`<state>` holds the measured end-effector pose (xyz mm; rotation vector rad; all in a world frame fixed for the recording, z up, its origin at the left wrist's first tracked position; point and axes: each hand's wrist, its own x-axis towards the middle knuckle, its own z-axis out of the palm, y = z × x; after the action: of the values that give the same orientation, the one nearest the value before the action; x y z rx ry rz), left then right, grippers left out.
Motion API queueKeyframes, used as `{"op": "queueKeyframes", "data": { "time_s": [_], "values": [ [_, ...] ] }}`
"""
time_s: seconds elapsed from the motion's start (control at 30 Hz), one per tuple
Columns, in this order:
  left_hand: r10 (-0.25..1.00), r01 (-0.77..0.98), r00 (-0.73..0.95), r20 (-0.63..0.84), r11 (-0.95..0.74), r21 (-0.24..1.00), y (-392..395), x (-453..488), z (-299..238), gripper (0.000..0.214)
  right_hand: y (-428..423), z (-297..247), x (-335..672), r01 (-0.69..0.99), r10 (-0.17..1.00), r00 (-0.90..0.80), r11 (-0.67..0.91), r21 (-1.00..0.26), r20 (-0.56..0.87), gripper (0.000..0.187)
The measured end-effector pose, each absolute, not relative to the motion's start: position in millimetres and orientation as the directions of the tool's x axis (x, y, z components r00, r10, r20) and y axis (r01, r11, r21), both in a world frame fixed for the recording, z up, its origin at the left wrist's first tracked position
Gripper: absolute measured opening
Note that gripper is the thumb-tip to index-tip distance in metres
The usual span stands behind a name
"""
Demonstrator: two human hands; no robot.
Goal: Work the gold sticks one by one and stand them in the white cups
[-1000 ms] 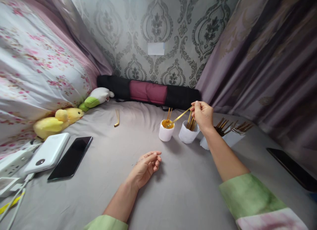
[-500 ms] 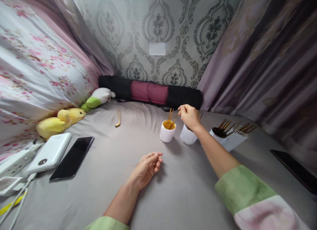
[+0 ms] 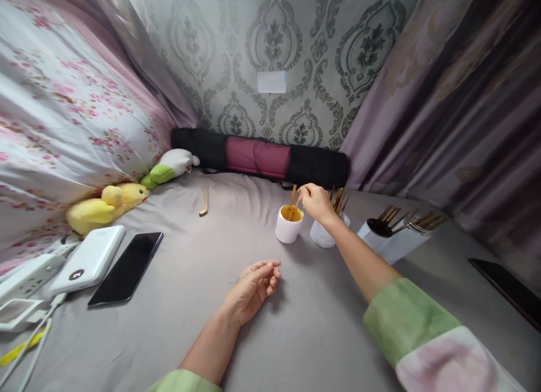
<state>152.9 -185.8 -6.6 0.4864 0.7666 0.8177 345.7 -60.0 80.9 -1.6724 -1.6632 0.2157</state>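
My right hand (image 3: pixel 315 201) is pinched on the top of a gold utensil (image 3: pixel 296 205) that stands in a white cup (image 3: pixel 288 226) with a yellow inside, where other gold handles (image 3: pixel 292 196) also stick up. A second white cup (image 3: pixel 322 234) with gold utensils stands right behind my wrist. My left hand (image 3: pixel 253 287) rests on the grey sheet (image 3: pixel 177 302) nearer to me, palm up, fingers loosely curled and holding nothing.
A white box (image 3: pixel 393 243) with more cutlery stands right of the cups. Loose gold utensils (image 3: pixel 204 201) lie at the far left. A black phone (image 3: pixel 125 268), a white power bank (image 3: pixel 89 259), plush toys (image 3: pixel 105 206) and a black-and-maroon bag (image 3: pixel 257 158) surround the area.
My right hand moved left from above the second cup to the yellow-lined cup and lowered the gold utensil upright into it. The left hand stayed still.
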Motion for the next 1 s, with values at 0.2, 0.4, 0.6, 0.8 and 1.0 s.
{"op": "queueKeyframes", "data": {
  "time_s": [0.2,0.4,0.6,0.8,1.0],
  "values": [
    [0.792,-0.466,0.447,-0.417,0.604,0.647,-185.7,153.2,-4.6,0.018,-54.5,73.0,341.8,0.798,0.926,0.109,0.135,-0.587,0.362,0.023],
    [0.792,-0.467,0.446,-0.418,0.604,0.646,-185.6,153.2,-4.7,0.018,-55.6,76.8,339.6,0.829,0.922,0.097,0.133,-0.544,0.374,0.024],
    [0.79,-0.464,0.448,-0.418,0.605,0.647,-186.4,153.1,-4.9,0.019,-55.0,77.8,340.5,0.832,0.93,0.116,0.101,-0.545,0.349,0.025],
    [0.79,-0.468,0.456,-0.409,0.604,0.645,-184.4,154.0,-5.5,0.018,-54.5,68.8,342.1,0.792,0.934,0.095,0.138,-0.594,0.344,0.026],
    [0.787,-0.46,0.454,-0.417,0.609,0.647,-186.2,154.3,-4.0,0.017,-57.0,64.5,342.5,0.766,0.936,0.098,0.146,-0.626,0.338,0.025]
  ]
}}
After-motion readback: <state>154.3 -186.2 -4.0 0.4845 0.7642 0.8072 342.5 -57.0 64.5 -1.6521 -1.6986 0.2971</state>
